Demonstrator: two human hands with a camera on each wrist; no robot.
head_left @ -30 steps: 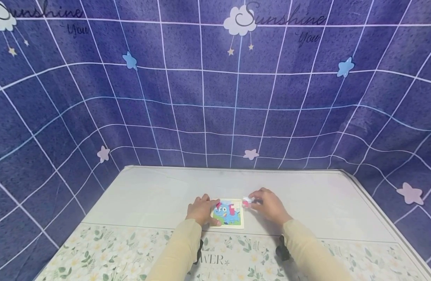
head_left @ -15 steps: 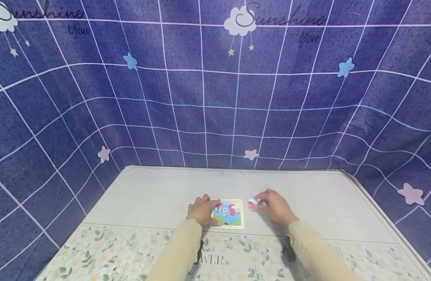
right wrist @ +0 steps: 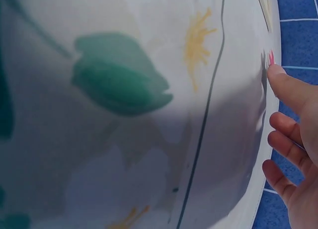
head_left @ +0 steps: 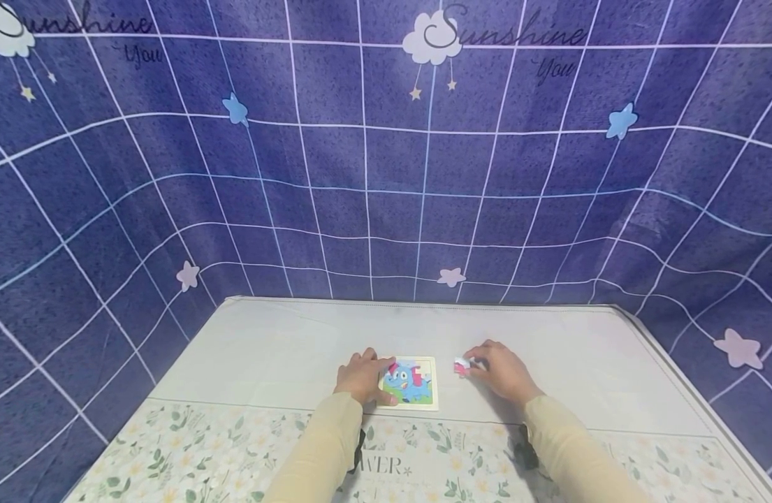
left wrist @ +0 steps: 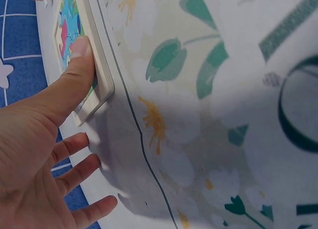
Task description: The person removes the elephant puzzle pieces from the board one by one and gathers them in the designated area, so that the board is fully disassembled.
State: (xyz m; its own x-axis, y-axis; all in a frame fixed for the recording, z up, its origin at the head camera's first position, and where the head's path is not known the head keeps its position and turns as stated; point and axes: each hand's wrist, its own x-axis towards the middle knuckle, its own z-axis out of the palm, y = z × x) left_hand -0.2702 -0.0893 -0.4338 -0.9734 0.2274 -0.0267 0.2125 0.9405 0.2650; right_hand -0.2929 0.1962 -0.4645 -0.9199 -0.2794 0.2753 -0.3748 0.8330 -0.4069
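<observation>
A small square jigsaw puzzle [head_left: 434, 385] in a pale frame lies on the table, its picture a blue elephant on green. In its upper right part a pale, bare patch shows beside a pink area. My left hand [head_left: 358, 378] rests at its left side, index finger along the top corner. The thumb [left wrist: 79, 52] presses on the puzzle's face near the lower edge, while the other fingers spread beside the frame. To the right of the puzzle, my right hand [head_left: 500, 370] pinches a pink and white puzzle piece [head_left: 462, 366] between thumb and fingertips, low over the table.
The white table [head_left: 285, 349] carries a floral-printed mat section [head_left: 222, 447] along its front, with lettering near the middle. A dark blue curtain [head_left: 335, 209] with grid lines, stars and clouds surrounds the back and sides.
My right hand has moved to the right, away from the puzzle's edge, with the piece between its fingers. The left hand and the puzzle stay in place.
</observation>
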